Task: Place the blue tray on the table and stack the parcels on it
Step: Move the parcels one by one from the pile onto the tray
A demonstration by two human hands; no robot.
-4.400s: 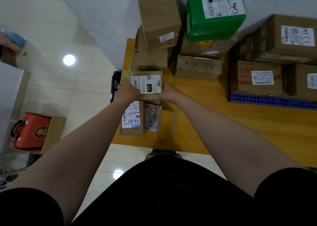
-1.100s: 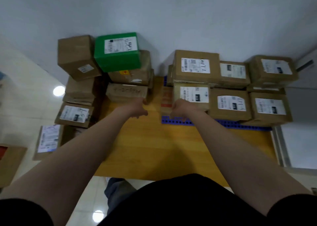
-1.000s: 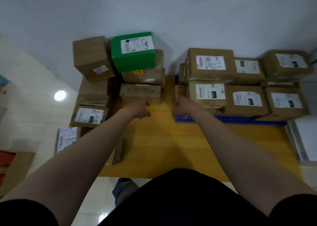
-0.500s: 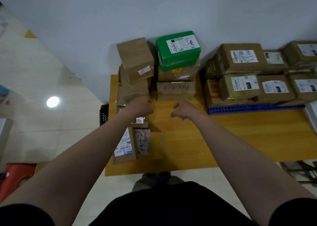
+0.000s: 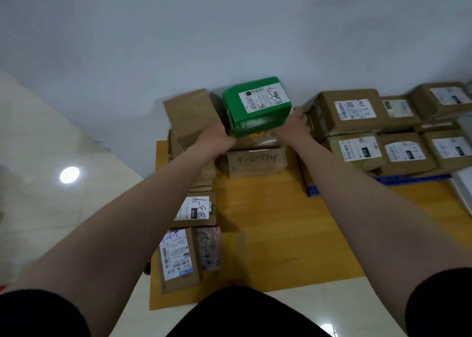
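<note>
A green parcel [image 5: 256,106] with a white label tops a pile of brown boxes at the back of the wooden table [image 5: 275,229]. My left hand [image 5: 214,138] grips its left side and my right hand [image 5: 293,127] grips its right side. Below it lies a brown box marked 4-2-394 [image 5: 255,161]. The blue tray [image 5: 383,180] lies on the table at the right, carrying several brown parcels [image 5: 378,134] in two layers. Only the tray's front edge shows.
More brown parcels line the table's left edge: a tall tilted box [image 5: 191,117], a labelled box [image 5: 195,212] and two flat ones [image 5: 178,260] near the front. A grey wall stands behind the table. Pale tiled floor [image 5: 51,183] lies to the left.
Both hands have risen from above the table and closed on the sides of the green parcel. My view has tilted up a little.
</note>
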